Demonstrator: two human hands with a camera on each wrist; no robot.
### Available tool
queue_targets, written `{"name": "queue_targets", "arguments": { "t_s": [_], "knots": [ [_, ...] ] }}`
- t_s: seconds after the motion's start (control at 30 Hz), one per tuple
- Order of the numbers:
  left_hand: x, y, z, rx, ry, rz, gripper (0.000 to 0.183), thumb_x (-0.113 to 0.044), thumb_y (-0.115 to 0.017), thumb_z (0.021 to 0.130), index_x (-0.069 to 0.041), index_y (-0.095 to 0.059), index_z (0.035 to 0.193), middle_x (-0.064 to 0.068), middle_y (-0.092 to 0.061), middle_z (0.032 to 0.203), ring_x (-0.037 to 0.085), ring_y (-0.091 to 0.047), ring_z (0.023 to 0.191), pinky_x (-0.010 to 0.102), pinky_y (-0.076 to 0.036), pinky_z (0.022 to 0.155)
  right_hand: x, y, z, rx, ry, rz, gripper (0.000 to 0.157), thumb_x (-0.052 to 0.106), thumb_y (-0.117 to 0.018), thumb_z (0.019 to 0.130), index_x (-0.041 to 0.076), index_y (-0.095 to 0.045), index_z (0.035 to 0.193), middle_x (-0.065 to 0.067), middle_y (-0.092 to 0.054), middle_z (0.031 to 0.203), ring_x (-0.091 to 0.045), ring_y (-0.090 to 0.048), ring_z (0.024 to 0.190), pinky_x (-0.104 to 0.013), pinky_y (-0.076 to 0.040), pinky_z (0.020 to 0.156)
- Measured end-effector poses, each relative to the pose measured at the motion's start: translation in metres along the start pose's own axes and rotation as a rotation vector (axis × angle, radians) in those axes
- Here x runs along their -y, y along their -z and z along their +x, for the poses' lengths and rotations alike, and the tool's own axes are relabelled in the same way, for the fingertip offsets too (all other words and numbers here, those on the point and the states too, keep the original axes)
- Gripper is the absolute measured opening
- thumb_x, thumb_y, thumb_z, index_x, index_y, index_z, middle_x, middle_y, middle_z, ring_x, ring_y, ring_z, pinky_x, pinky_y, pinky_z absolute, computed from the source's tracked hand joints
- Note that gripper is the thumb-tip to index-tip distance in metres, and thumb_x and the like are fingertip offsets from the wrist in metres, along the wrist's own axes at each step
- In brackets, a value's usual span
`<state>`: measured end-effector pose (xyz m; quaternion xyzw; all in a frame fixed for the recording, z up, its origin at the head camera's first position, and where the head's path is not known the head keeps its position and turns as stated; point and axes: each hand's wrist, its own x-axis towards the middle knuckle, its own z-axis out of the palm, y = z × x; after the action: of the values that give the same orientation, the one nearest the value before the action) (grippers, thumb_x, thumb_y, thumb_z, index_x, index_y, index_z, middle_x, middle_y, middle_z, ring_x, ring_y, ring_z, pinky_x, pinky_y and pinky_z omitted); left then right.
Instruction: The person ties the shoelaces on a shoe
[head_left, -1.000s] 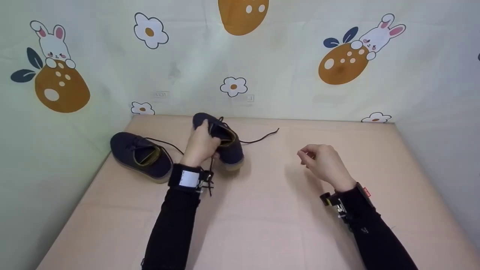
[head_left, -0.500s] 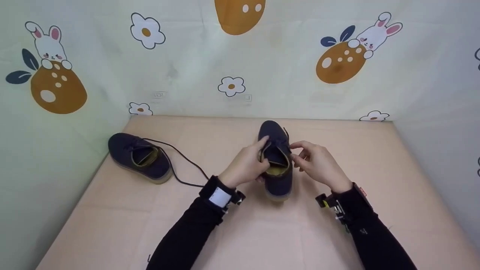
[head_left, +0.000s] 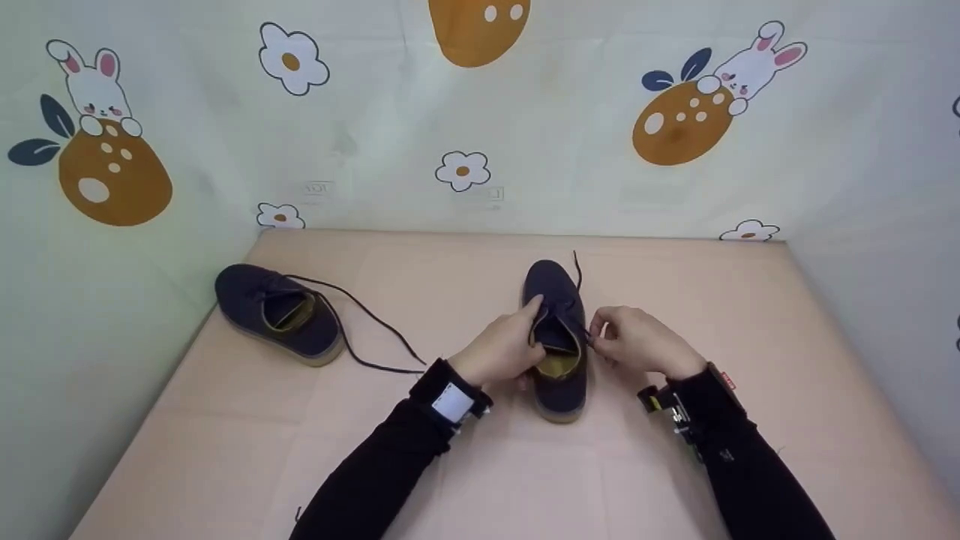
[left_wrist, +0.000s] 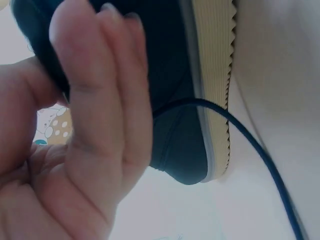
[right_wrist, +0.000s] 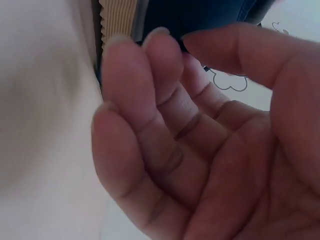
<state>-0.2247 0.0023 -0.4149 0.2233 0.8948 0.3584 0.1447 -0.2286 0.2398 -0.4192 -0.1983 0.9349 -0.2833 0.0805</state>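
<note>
A dark navy lace-up shoe [head_left: 561,391] with a tan ribbed sole points away from me, right of the middle of the table. My left hand [head_left: 499,349] grips its left side, thumb at the collar, the other fingers along the outer wall. On the opposite side, my right hand [head_left: 637,341] pinches a dark shoelace [head_left: 587,332] between thumb and forefinger, close beside the eyelets. In the left wrist view, another shoelace [left_wrist: 260,150] curves from the shoe down toward the table. The right wrist view shows the sole [right_wrist: 119,22] just beyond my curled fingers.
The matching navy shoe [head_left: 244,296] stands at the left of the table, toe toward the back left. Its long loose lace [head_left: 379,319] trails right toward my left wrist. A printed cloth wall [head_left: 570,135] rises behind the pale table [head_left: 517,480].
My left hand has brought the shoe rightward and nearer to me, turning its toe to the back. My right hand has met it and taken hold of the lace.
</note>
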Motion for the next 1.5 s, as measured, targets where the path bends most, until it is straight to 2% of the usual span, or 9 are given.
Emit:
{"name": "queue_targets", "arguments": {
  "t_s": [0.13,0.3,0.4,0.53,0.63,0.8,1.07,1.33,1.5],
  "knots": [
    [-0.002,0.001,-0.002,0.025,0.013,-0.003,0.080,-0.002,-0.061,0.089,-0.003,-0.018,0.157,0.015,-0.069,0.085,0.017,-0.063,0.046,0.025,-0.052,0.051,0.001,0.011,-0.005,-0.039,-0.076,-0.012,0.007,0.011,-0.061,0.085,0.010,-0.059,0.091,-0.002,-0.064,0.062,-0.017,-0.060,0.050,-0.033,-0.045,0.055],
    [-0.002,0.003,-0.003,0.023,-0.006,0.027,0.078,-0.007,-0.064,0.088,-0.007,-0.024,0.155,0.028,-0.061,0.120,0.016,-0.063,0.051,0.027,-0.052,0.054,0.001,0.025,-0.013,-0.199,-0.106,-0.046,0.009,0.005,-0.056,0.084,0.010,-0.059,0.090,0.000,-0.064,0.059,-0.016,-0.064,0.048,-0.038,-0.046,0.064],
    [0.003,0.005,-0.002,0.004,-0.015,-0.018,0.071,-0.014,-0.067,0.090,-0.008,-0.031,0.150,0.024,-0.066,0.106,0.018,-0.063,0.052,0.028,-0.051,0.052,0.002,0.024,-0.013,-0.182,-0.100,-0.004,0.015,0.004,-0.055,0.085,0.009,-0.061,0.098,-0.001,-0.064,0.060,-0.017,-0.064,0.048,-0.037,-0.049,0.059],
    [0.011,0.007,0.000,-0.034,0.027,-0.088,0.049,-0.024,-0.069,0.092,-0.008,-0.043,0.130,0.011,-0.065,0.080,0.024,-0.065,0.053,0.028,-0.049,0.050,0.001,0.015,-0.011,0.046,-0.073,0.077,0.022,0.007,-0.058,0.088,0.005,-0.062,0.110,-0.005,-0.064,0.061,-0.023,-0.064,0.051,-0.034,-0.051,0.051],
    [0.014,0.005,0.003,-0.058,0.063,-0.129,0.032,-0.024,-0.068,0.091,-0.008,-0.048,0.111,0.004,-0.063,0.072,0.024,-0.066,0.052,0.028,-0.049,0.049,0.000,0.008,-0.009,0.138,-0.024,0.052,0.015,0.010,-0.062,0.089,0.005,-0.065,0.103,-0.005,-0.064,0.060,-0.021,-0.063,0.050,-0.032,-0.050,0.050],
    [0.012,0.003,0.005,-0.170,0.037,-0.054,0.016,-0.018,-0.064,0.089,-0.011,-0.051,0.082,-0.002,-0.056,0.069,0.013,-0.058,0.057,0.026,-0.046,0.055,-0.001,0.007,-0.006,-0.020,0.001,-0.010,0.008,0.010,-0.059,0.093,0.008,-0.066,0.089,-0.003,-0.063,0.060,-0.016,-0.062,0.049,-0.031,-0.049,0.054],
    [0.007,0.001,0.005,-0.262,0.000,0.002,0.023,-0.012,-0.063,0.089,-0.014,-0.047,0.073,-0.004,-0.049,0.068,0.014,-0.052,0.062,0.026,-0.041,0.057,0.006,0.030,-0.010,-0.287,-0.109,0.199,0.024,0.028,-0.053,0.103,0.006,-0.058,0.095,-0.005,-0.061,0.059,-0.030,-0.066,0.052,-0.030,-0.053,0.051],
    [0.009,0.026,-0.005,-0.014,0.052,-0.198,0.039,-0.040,-0.060,0.099,-0.004,-0.057,0.083,0.007,-0.067,0.061,0.029,-0.067,0.053,0.039,-0.054,0.048,0.002,0.058,-0.029,-0.183,-0.180,0.113,0.030,0.035,-0.057,0.102,0.005,-0.057,0.099,-0.003,-0.057,0.055,-0.021,-0.063,0.047,-0.029,-0.053,0.059],
    [0.013,0.057,-0.013,-0.080,0.065,-0.266,0.038,-0.036,-0.057,0.101,-0.002,-0.060,0.085,0.010,-0.068,0.062,0.028,-0.067,0.050,0.043,-0.057,0.052,0.000,0.068,-0.037,-0.150,-0.215,0.112,0.030,0.035,-0.057,0.101,0.005,-0.056,0.102,-0.004,-0.058,0.057,-0.021,-0.063,0.049,-0.031,-0.054,0.057]
  ]
}}
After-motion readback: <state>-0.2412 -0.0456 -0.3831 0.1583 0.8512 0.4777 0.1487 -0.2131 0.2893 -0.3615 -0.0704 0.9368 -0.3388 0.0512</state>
